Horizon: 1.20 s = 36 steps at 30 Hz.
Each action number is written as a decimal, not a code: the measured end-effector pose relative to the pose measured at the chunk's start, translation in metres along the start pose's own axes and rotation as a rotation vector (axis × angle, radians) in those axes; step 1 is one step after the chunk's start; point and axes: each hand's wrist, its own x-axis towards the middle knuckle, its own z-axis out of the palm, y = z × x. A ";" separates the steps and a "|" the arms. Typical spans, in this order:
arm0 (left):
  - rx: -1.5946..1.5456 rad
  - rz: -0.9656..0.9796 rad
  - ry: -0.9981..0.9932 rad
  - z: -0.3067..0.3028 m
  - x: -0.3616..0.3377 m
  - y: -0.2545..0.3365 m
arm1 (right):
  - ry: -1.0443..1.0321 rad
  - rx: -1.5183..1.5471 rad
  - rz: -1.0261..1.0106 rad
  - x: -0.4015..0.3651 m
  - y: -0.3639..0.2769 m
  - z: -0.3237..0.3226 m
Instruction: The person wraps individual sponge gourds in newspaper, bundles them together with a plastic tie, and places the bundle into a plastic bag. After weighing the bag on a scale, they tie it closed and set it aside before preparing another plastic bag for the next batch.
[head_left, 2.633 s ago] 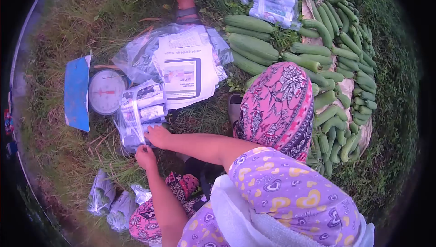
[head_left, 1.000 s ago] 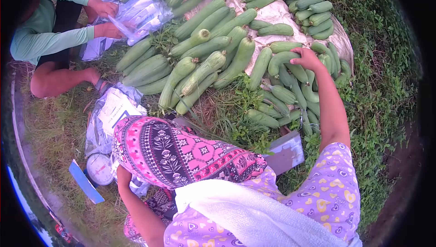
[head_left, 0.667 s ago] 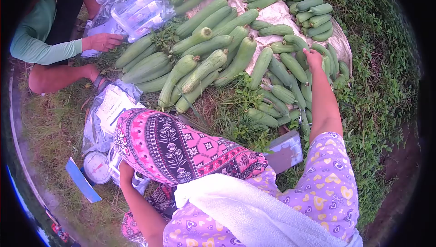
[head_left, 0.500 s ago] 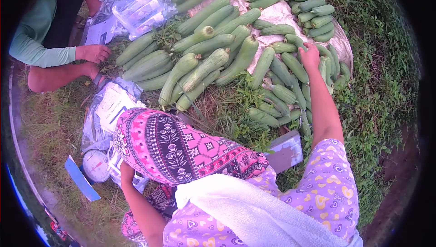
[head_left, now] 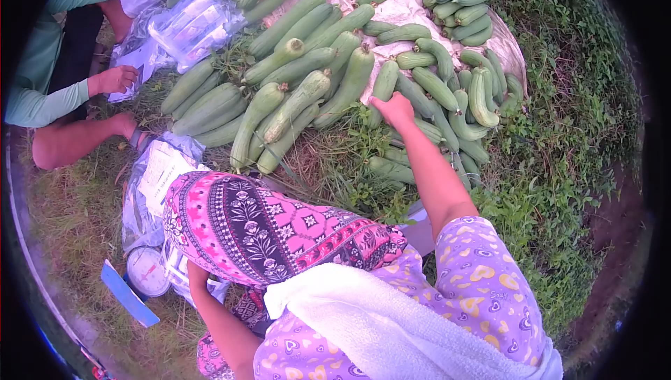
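- The right hand (head_left: 395, 109) is at a long green ridged gourd (head_left: 384, 85), its thumb across the lower part; whether the grip is closed cannot be told.
- The gourd lies beside other green gourds (head_left: 435, 86), near a pale cloth (head_left: 377, 51) on the grass.
- The left hand (head_left: 198, 273), partly hidden by a pink patterned garment (head_left: 255, 223), is at a plastic-wrapped bundle (head_left: 178, 268); its grip cannot be told.
- A round white dial scale (head_left: 147, 270) stands beside the bundle.

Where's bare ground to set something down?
Grass lies open between the co-worker's leg and the blue plate; leafy ground runs right of the cloth. A smaller grassy patch separates skirt and gourds. The cloth is crowded.
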 end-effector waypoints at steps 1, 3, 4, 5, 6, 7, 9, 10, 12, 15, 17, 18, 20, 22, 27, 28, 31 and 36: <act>0.026 0.013 -0.004 -0.002 0.001 0.000 | -0.059 0.105 0.011 0.001 0.004 -0.001; 0.048 0.018 0.016 -0.003 0.003 0.000 | -0.179 0.312 0.020 0.003 0.009 -0.007; 0.021 0.010 0.028 -0.003 0.004 0.000 | -0.237 0.492 0.061 0.002 0.010 -0.010; -0.009 0.000 0.039 -0.002 0.004 -0.001 | -0.297 0.668 0.100 0.000 0.011 -0.013; 0.013 0.015 0.016 0.000 0.004 -0.001 | -0.360 0.841 0.140 -0.005 0.012 -0.019; 0.036 0.027 -0.005 0.000 0.005 -0.001 | -0.389 0.974 0.080 -0.010 0.011 -0.025; 0.096 -0.007 0.002 -0.001 0.007 -0.010 | -0.461 1.245 -0.049 -0.020 0.007 -0.041; 0.093 -0.035 -0.002 0.000 0.007 -0.008 | -0.522 1.304 -0.117 -0.023 0.003 -0.050; 0.011 -0.066 0.023 0.007 0.006 -0.005 | -0.679 1.398 -0.266 -0.034 -0.016 -0.070; 0.013 -0.063 0.037 0.003 0.005 0.030 | -0.926 1.509 -0.346 -0.036 -0.047 -0.080; -0.166 -0.115 0.051 0.003 0.006 0.044 | -1.080 1.495 -0.388 -0.036 -0.074 -0.078; -0.053 -0.144 0.040 0.005 0.011 0.037 | -1.168 1.480 -0.407 -0.035 -0.089 -0.076; 0.033 -0.181 -0.016 0.007 0.019 0.031 | -1.211 1.419 -0.434 -0.043 -0.126 -0.066; -0.080 -0.167 0.050 0.018 0.029 0.011 | -1.231 1.290 -0.482 -0.058 -0.173 -0.048; 0.029 -0.139 0.221 0.022 0.050 0.018 | -1.141 0.767 -0.673 -0.106 -0.293 0.021; 0.051 -0.069 0.305 0.028 0.058 0.010 | -1.109 0.685 -0.737 -0.120 -0.315 0.042; 0.124 -0.035 0.385 0.030 0.079 -0.002 | -1.076 0.416 -1.096 -0.176 -0.372 0.102; 0.116 0.070 0.209 0.021 0.084 -0.015 | -1.116 0.051 -1.374 -0.250 -0.408 0.218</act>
